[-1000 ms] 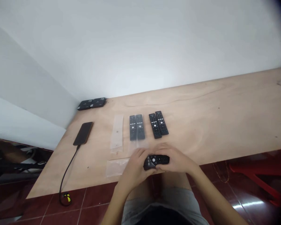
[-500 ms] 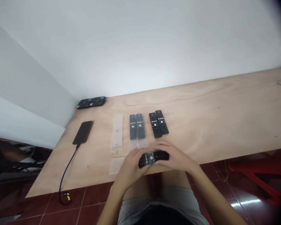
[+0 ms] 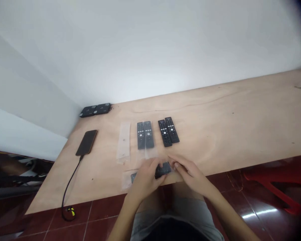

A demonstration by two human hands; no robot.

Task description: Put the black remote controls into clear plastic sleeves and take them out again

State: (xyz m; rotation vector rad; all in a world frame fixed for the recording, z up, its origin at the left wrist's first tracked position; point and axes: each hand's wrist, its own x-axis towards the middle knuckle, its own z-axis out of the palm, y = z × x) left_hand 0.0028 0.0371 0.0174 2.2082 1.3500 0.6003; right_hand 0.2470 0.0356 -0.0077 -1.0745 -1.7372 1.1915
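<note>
My left hand and my right hand meet at the near edge of the wooden table. Between them lies a black remote, its left end inside a clear plastic sleeve. The left hand covers the middle of the remote and the sleeve's mouth. The right hand's fingertips touch the remote's right end. Beyond the hands lie two remotes in clear sleeves and two bare remotes, all lengthwise. An empty clear sleeve lies to their left.
A dark phone lies at the table's left with a black cable running down to the red tiled floor. Two flat black devices sit by the white wall. A red stool stands at the right.
The remote has moved leftward into the clear sleeve, with less of it showing. My right hand has slid from gripping its side to touching its right end.
</note>
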